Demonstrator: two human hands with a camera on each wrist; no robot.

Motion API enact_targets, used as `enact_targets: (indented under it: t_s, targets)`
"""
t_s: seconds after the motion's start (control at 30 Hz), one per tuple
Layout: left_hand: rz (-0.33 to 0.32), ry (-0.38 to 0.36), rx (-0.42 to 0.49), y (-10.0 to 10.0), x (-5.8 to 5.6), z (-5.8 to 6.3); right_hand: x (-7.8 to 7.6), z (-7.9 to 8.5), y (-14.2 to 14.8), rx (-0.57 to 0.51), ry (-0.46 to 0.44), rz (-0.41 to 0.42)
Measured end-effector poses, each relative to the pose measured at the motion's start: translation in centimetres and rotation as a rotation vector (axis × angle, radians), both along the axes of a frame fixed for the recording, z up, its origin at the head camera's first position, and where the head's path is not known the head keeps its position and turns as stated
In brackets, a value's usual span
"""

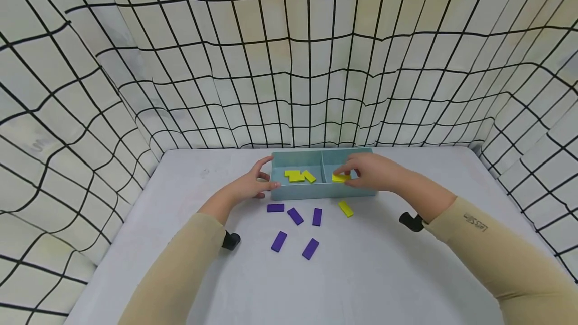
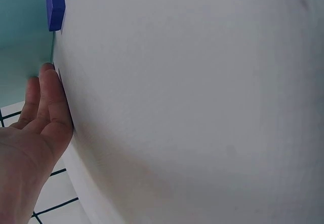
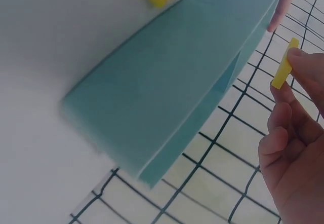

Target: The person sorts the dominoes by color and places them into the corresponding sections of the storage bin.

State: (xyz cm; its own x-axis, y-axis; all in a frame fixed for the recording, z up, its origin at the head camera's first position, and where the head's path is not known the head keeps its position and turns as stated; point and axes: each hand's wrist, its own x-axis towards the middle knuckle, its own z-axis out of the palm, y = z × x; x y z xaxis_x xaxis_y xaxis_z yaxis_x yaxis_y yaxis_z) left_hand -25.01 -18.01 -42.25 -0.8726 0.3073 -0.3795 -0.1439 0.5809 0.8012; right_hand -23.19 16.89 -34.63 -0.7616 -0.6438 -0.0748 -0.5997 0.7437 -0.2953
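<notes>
A light teal box (image 1: 322,192) with two compartments stands at the back of the white table. Between thumb and fingertips, my right hand (image 1: 375,172) pinches a yellow block (image 3: 284,64) above the right compartment. At the box's left end, my left hand (image 1: 246,184) rests against it, thumb at the front corner and fingers fairly straight along the side. Several yellow blocks (image 1: 296,177) lie in the left compartment. Another yellow block (image 1: 345,208) is on the table in front of the box. Part of the right compartment is hidden behind my right hand.
Several purple blocks (image 1: 295,216) lie scattered on the table (image 1: 361,275) in front of the box. A black-lined grid (image 1: 307,64) on pale walls rises behind the table and along both sides.
</notes>
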Motion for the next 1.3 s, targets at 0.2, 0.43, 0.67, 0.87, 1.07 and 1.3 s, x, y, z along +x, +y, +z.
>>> enact_targets:
  t_s: [0.2,0.43,0.67,0.87,1.07,1.3]
  targets:
    - [-0.001,0.005,0.001,-0.1,0.0,0.0,-1.7,0.6,-3.0,0.052,0.000,0.017]
    - [0.005,-0.003,0.005,-0.1,0.1,0.1,-3.3,0.3,-5.8,0.175,0.010,0.042]
    - [0.005,-0.002,0.014,-0.1,-0.1,-0.1,-4.6,-0.6,-8.1,0.326,0.010,0.057]
    - [0.005,0.002,0.014,-0.2,-0.1,-0.3,-5.4,-1.6,-9.3,0.398,0.018,0.074]
    - [0.004,0.002,0.017,-0.1,0.0,-0.3,-5.5,-2.0,-10.0,0.449,0.020,0.076]
    - [0.005,-0.003,0.037,-0.2,0.0,-0.2,-5.7,-2.3,-10.8,0.467,0.019,0.125]
